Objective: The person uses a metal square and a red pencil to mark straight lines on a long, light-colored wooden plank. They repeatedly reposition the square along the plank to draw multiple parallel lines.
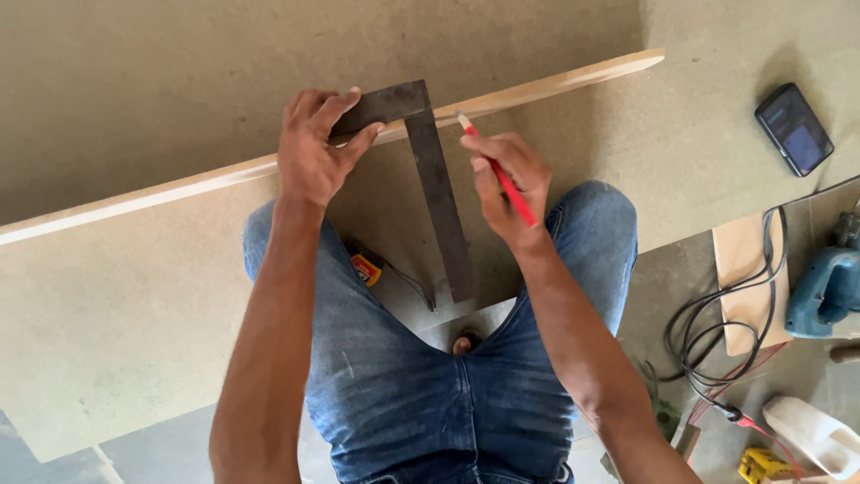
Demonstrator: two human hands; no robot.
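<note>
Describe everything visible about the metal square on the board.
The square is dark, dull metal, L-shaped: a thick stock along the board's far edge and a long flat blade lying across the board toward the person. The left hand presses the stock; the pencil in the right hand points beside the blade.

Square (436, 188) on board (134, 296), phone (794, 128) far right, saw (829, 282) below it

Your dark grey metal try square (436, 184) lies on the pale tan fibreboard panel (134, 287), whose edge strip is lighter cream. Your red pencil (502, 175) has a pale tip. Your jeans (421, 376) are faded blue. Beside you sit a black phone (794, 128), a teal-blue power tool (829, 287) and black cable (717, 332).
</note>
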